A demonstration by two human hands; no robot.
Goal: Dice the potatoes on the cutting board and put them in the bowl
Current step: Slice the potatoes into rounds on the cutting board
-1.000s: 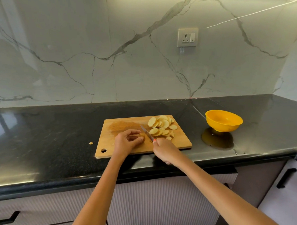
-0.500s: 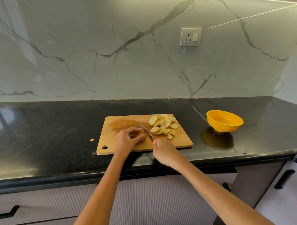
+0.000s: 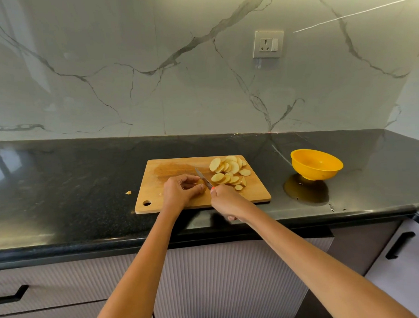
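Black glossy stone table (image 3: 60,184) has free room left of and behind the rectangular wooden cutting board (image 3: 175,165), which sits near the front edge. Round yellow plastic bowl (image 3: 316,163), apart to the right, looks empty. Pale round potato slices (image 3: 228,172) piled on the board's right half: sliced, not diced. Left hand (image 3: 181,191) pinches a small potato end piece (image 3: 201,182); right hand (image 3: 227,203) grips the small steel-bladed knife (image 3: 203,178) beside it.

Both bare forearms reach forward over counter (image 3: 61,189) edge, converging past it. Left hand (image 3: 181,192) palm down, fingers curled, fingertips and thumb pinching small piece beyond counter's front edge. Right hand (image 3: 227,203) just right of left, knuckles up, closed fist grip, fingers wrapped round handle, wrist above counter's front edge.
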